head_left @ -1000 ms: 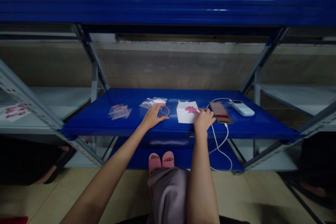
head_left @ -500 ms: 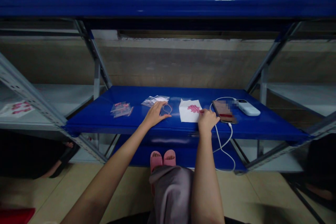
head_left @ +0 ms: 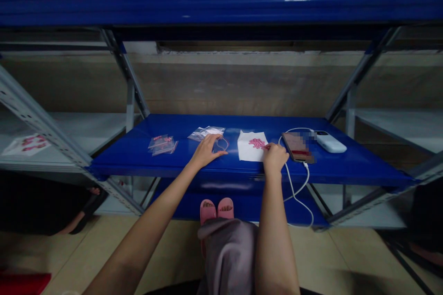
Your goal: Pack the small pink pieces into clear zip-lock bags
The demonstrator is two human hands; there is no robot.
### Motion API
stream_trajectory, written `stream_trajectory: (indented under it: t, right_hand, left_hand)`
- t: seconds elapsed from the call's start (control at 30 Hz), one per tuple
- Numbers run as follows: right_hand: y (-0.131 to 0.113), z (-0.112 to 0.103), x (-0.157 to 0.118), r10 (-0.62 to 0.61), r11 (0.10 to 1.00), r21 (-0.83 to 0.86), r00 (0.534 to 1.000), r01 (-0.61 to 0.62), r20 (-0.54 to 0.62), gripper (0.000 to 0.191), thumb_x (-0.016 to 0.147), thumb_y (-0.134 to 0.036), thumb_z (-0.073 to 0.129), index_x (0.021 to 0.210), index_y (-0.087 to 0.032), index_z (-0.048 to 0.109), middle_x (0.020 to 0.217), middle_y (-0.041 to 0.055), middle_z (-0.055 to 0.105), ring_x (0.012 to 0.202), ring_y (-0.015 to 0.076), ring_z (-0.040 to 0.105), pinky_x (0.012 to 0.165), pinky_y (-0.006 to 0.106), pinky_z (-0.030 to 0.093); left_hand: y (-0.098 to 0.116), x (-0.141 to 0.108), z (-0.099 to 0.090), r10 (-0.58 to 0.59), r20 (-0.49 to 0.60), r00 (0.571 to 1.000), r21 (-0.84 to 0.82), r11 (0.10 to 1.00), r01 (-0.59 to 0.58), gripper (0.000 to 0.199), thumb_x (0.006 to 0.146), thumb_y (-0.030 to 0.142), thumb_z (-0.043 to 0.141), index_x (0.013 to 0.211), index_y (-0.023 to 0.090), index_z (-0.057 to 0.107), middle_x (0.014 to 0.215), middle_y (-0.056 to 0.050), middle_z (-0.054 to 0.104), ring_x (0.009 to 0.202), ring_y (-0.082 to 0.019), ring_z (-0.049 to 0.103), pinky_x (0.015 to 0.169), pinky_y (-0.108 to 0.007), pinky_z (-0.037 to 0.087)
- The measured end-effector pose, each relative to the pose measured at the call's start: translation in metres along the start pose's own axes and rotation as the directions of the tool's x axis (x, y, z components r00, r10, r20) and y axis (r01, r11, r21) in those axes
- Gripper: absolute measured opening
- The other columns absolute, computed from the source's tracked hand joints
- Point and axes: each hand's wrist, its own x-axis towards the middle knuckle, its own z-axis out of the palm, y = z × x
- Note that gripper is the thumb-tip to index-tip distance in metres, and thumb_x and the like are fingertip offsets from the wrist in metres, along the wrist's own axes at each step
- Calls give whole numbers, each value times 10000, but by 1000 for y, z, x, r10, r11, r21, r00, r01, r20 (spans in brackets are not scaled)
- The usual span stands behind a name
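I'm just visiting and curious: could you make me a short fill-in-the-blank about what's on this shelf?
1. The small pieces on the white sheet are ____.
2. The left hand rests beside clear plastic ____.
3. The phone connects by a white cable to a ____.
4. The shelf is painted ____.

Answers: pink; bags; power bank; blue.

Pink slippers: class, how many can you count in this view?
2. The left pink slipper and right pink slipper stand side by side, feet in them, on the tiled floor below the blue metal shelf, just beyond the grey cloth. Others could be hidden.
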Motion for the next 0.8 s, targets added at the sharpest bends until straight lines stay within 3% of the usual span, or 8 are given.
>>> stream_trajectory:
  t: [0.27,0.43,0.5,0.6,0.7,0.8]
  right_hand:
    - [1,5,-3,-6,998,57,1000,7,-28,224,813,-195,481,925,-134,665,966,163,620,932,273,513,719,347,309]
    - [3,4,1,15,951,307,990,28,-138,209,806,-254,500,883,-173,676,974,125,624,892,254,510,722,340,318]
    - [-3,0,4,-18,880,467,987,91,-158,210,794,-288,516,846,-169,681,930,108,638,831,225,519,717,323,338]
    - [-21,-7,6,-157,692,689,977,215,-148,213,768,-332,542,780,-171,682,846,68,653,696,170,511,684,291,369]
    - [-46,-10,0,-367,525,786,920,328,-138,188,751,-346,572,756,-192,680,803,38,651,682,153,506,679,277,386]
    - [-68,-10,-12,-507,478,781,852,402,-128,142,759,-315,582,749,-210,677,799,25,649,740,157,521,730,291,390]
  left_hand:
    - [1,1,0,-12,0,1000,1,1000,12,530,708,433,660,1117,184,431,1097,-87,556,1063,-236,511,909,-390,411]
    - [1,1,0,-19,0,1000,-9,1000,19,542,702,426,669,1126,192,424,1099,-86,555,1059,-232,521,914,-391,411]
    - [1,1,0,-24,-1,1000,-12,1000,24,544,701,420,672,1127,193,423,1106,-88,552,1065,-233,520,917,-393,410]
    - [2,1,-1,-34,0,999,-12,999,34,543,703,411,673,1132,196,420,1098,-85,553,1061,-234,523,919,-400,410]
    - [3,1,-1,-30,-8,1000,-10,1000,30,551,704,407,673,1140,190,416,1079,-86,559,1048,-235,526,914,-402,415]
    - [3,0,0,-18,-26,1000,-13,1000,18,546,704,400,675,1134,181,420,1094,-93,553,1061,-236,516,916,-398,415]
